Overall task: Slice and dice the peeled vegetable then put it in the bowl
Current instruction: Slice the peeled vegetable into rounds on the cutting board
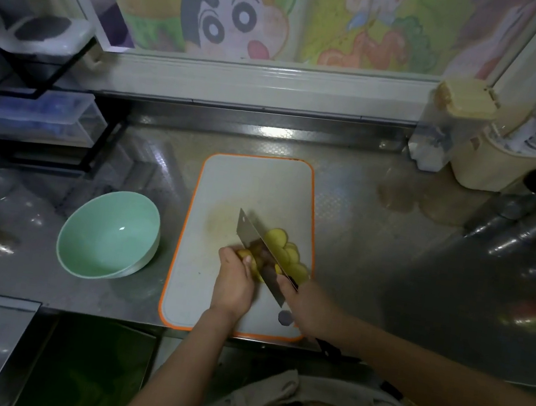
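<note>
Head view, lower centre: left hand [234,283] curls its fingers over the uncut end of the firm, probably slippery potato [245,253]; right hand [309,307] grips the cleaver [255,239].

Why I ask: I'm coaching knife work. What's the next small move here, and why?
Probably shift the left hand back slightly on the uncut vegetable piece and bring the cleaver in the right hand down for another slice: cut rounds lie beside the blade, and an unsliced piece remains.

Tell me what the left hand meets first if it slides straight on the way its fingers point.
The left hand grips the yellow vegetable, so that comes first; just beyond, probably the cleaver.
</note>
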A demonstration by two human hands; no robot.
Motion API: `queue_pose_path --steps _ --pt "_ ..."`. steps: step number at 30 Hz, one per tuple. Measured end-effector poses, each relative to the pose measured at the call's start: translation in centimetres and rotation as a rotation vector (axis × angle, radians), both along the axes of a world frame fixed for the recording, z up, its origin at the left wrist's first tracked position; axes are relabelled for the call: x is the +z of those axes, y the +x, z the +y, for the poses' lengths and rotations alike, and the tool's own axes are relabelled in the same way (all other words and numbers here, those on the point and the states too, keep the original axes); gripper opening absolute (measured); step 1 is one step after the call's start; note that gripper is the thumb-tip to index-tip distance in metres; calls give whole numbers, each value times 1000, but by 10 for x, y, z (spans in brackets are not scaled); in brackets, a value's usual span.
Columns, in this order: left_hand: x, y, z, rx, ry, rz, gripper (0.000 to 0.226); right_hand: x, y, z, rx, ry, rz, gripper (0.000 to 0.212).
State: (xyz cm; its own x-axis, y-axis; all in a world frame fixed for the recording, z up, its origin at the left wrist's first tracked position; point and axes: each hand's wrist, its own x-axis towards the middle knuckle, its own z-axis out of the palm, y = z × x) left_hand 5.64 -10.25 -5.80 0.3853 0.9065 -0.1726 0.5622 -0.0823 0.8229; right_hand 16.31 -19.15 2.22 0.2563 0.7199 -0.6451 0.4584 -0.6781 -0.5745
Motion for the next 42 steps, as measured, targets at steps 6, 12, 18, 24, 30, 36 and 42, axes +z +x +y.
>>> queue_pose_path --steps 6,12,18,24,30,36,42 --pt "-5 3 4 25 14 19 12 14 6 -14 117 -120 -116 67" --pt "-2 3 1 21 49 18 11 1 8 -8 -34 -75 -36 62" --pt "-3 2 -2 2 103 11 10 -25 -9 3 -90 98 -36 47" --pt "-9 -3 0 -23 93 10 12 -27 -12 24 -102 126 -30 50" --pt "-10 -5 3 -54 78 8 12 -24 -10 30 -122 121 63 50" --pt "-6 -5 4 -58 59 -2 15 -30 -11 21 -71 94 -7 47" --pt "-1 -4 2 -45 62 -6 10 -33 4 -5 -80 97 92 41"
